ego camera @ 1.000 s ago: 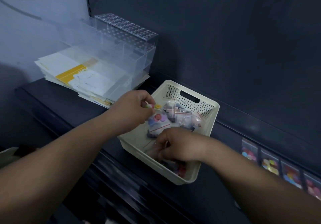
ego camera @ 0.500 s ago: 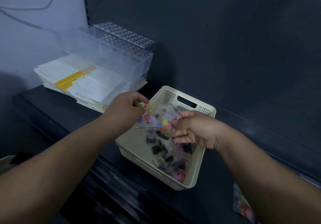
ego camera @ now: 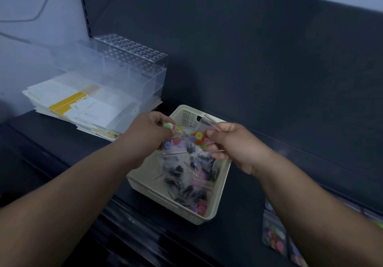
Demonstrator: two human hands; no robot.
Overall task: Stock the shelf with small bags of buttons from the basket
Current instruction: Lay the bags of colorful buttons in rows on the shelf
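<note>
Your left hand (ego camera: 149, 136) pinches a clear button bag (ego camera: 176, 142) above the cream basket (ego camera: 222, 188); your right hand (ego camera: 232, 144) pinches a second bag (ego camera: 200, 139) just right of it, though through the blur they may be one bundle. More bags (ego camera: 186, 183) lie in the basket on the dark shelf (ego camera: 62, 152).

The basket (ego camera: 161, 201) is showing matt cream plastic, its end wall pierced into a fine grid. The bags (ego camera: 178, 148) are catching light as thin, clear, glossy plastic film, creased, with red seal strips. The buttons (ego camera: 199, 135) inside are looking like smooth coloured plastic. The packs (ego camera: 273, 235) at the lower right are shining the same way. The organiser (ego camera: 128, 67) is gleaming as clear hard plastic, its top drilled with holes. The papers (ego camera: 83, 105) are lying matt. The shelf (ego camera: 51, 142) and panel (ego camera: 248, 59) are looking dark and matt, the edge (ego camera: 132, 223) giving off a faint sheen.
</note>
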